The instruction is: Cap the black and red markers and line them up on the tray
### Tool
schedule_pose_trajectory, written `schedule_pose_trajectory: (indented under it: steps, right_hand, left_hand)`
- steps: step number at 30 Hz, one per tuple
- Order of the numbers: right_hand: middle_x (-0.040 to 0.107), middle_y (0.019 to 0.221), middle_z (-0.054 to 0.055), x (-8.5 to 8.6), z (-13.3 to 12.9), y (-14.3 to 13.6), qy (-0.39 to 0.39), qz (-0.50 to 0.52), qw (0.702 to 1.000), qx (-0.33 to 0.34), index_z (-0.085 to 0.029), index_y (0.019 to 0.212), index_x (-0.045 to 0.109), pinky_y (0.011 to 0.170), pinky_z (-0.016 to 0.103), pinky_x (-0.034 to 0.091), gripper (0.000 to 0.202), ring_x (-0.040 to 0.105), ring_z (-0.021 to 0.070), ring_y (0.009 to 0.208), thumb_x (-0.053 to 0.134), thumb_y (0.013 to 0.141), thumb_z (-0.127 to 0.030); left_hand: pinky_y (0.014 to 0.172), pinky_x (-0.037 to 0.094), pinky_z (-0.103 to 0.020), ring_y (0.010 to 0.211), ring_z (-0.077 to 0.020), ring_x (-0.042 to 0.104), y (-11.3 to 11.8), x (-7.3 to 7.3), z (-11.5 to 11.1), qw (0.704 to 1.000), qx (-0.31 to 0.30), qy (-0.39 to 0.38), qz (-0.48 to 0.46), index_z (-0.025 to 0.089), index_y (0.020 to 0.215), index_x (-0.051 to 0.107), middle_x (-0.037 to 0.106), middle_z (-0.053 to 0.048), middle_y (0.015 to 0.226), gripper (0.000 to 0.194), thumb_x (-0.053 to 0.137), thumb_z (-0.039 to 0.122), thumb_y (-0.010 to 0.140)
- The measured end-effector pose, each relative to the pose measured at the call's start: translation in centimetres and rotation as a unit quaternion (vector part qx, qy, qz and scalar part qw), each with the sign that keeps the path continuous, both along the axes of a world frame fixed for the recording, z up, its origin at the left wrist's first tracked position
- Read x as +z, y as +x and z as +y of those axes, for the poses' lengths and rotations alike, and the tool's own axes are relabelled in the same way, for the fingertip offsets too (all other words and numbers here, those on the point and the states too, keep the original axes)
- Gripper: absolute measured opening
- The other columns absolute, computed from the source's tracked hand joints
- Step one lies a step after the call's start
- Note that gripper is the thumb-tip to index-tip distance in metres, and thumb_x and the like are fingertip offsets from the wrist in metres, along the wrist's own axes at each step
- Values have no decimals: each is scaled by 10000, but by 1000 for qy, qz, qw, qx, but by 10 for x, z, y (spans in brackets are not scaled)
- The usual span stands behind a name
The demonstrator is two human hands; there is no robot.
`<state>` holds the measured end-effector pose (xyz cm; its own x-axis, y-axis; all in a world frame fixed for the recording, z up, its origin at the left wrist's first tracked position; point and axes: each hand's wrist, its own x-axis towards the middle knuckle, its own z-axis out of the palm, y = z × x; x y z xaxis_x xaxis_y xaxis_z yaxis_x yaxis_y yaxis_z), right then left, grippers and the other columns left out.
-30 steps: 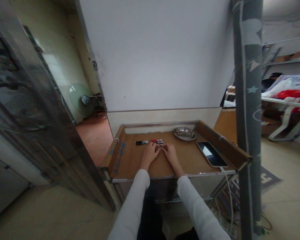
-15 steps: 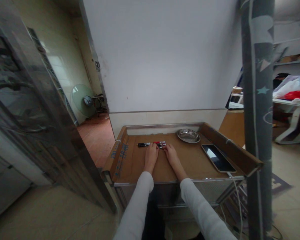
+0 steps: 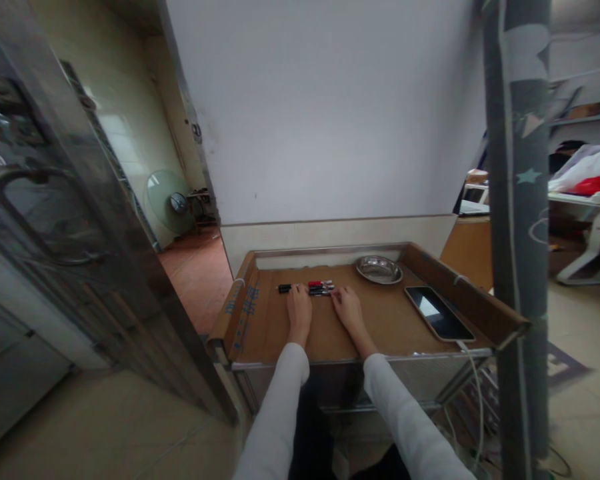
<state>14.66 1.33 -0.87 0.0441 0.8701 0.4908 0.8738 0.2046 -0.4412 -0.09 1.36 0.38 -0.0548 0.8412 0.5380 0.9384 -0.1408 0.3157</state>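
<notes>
Head view: row of pens [image 3: 321, 285] lying side by side around the middle of a cardboard-lined tray [image 3: 275, 340], red one on the far side, dark ones nearer. Another dark pen [image 3: 283, 289] to the left, running up to the left hand [image 3: 299, 312]. Left hand palm down, between that pen and the row, fingers close together, tips low; cannot tell if clamped on anything. Right hand [image 3: 349, 310] at the row's right end, thumb and forefinger bunched near the nearest pen tip; too small to tell whether pinched on it or just beside. Farther right, shallow metal dish [image 3: 379, 270]. Nearer right, phone [image 3: 439, 313] lying face up, white cable [image 3: 480, 400] plugged into near end. Beyond: white wall [image 3: 330, 120], metal door [image 3: 95, 173] at left, grey post [image 3: 517, 220] at right.
</notes>
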Motion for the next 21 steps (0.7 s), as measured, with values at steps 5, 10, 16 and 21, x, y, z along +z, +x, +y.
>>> schedule_pose_trajectory:
  steps: [5,10,16,21]
  right_hand:
    - [591,912,94,-1,-3,0,9,17,1000,-14,-154,882,631,758,275,364,203,526,188,851,432,846,-142]
    - [584,882,87,-5,-4,2,28,42,999,-15,-163,858,634,744,278,365,216,519,186,828,420,831,-138]
    - [573,837,84,-10,-3,4,55,98,994,6,-160,836,632,740,292,393,238,513,183,766,398,802,-140]
    - [579,807,76,-8,-3,3,74,165,982,49,-162,828,631,736,306,417,236,522,182,744,399,792,-186]
  left_hand:
    - [805,443,-323,911,-197,555,-5,3,-3,996,58,53,-36,117,1002,542,560,-114,986,241,355,52,865]
    - [842,438,-377,961,-235,551,-10,2,-8,995,94,24,-2,94,1087,537,583,-147,1021,317,324,45,858]
    - [833,427,-409,972,-268,520,-15,5,-21,991,123,-8,47,96,1013,562,580,-149,1015,274,329,84,868]
    - [820,426,-412,965,-272,509,-18,3,-27,989,138,-18,58,105,1001,555,563,-152,1016,246,339,111,883]
